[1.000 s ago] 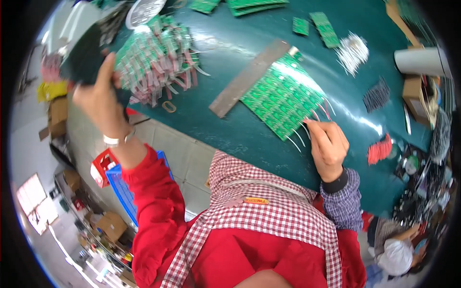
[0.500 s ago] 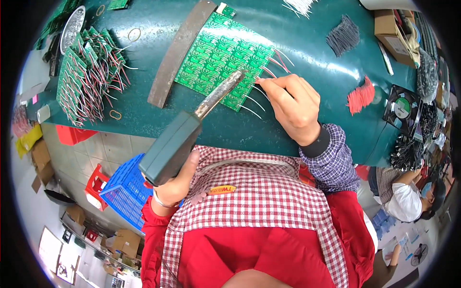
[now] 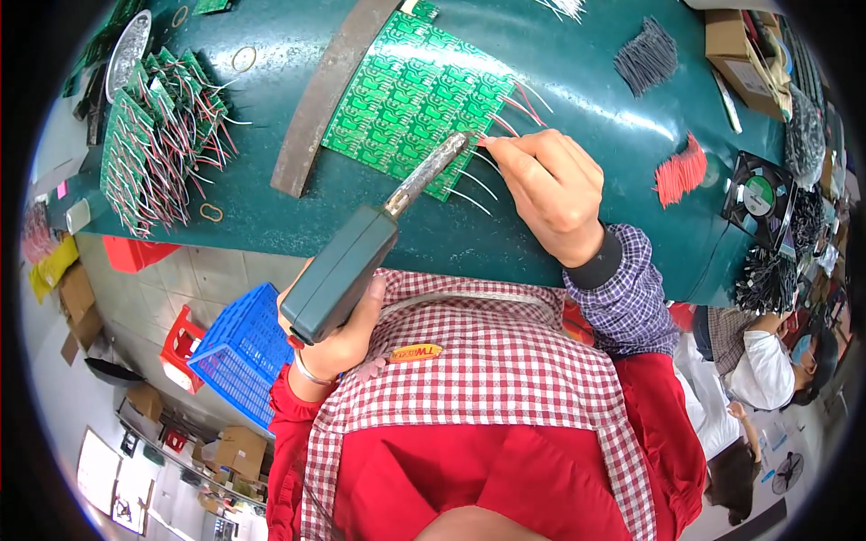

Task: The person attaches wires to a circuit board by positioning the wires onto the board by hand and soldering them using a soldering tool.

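My left hand (image 3: 350, 338) is wrapped round the dark green handle of a soldering iron (image 3: 338, 275). The iron's long metal tip reaches up to the right edge of a green circuit board panel (image 3: 406, 99), right by my right fingertips. My right hand (image 3: 555, 194) is closed in a pinch on a thin red wire (image 3: 481, 142), whose end meets the panel's edge beside the tip. Several red and white wires (image 3: 523, 110) stick out from the same edge. A dark curved metal bar (image 3: 316, 113) lies along the panel's left side.
Wired boards (image 3: 162, 144) are heaped at the left. To the right lie bundles of red wires (image 3: 680, 171) and dark wires (image 3: 646, 57), a small black fan (image 3: 756, 198) and a cardboard box (image 3: 744, 63). A blue crate (image 3: 239, 352) stands below the table. Another person (image 3: 762, 365) sits at far right.
The iron has shifted right and its tip now sits at the panel's edge, close to my right fingertips. My right hand still pinches the red wire, nearly in place.
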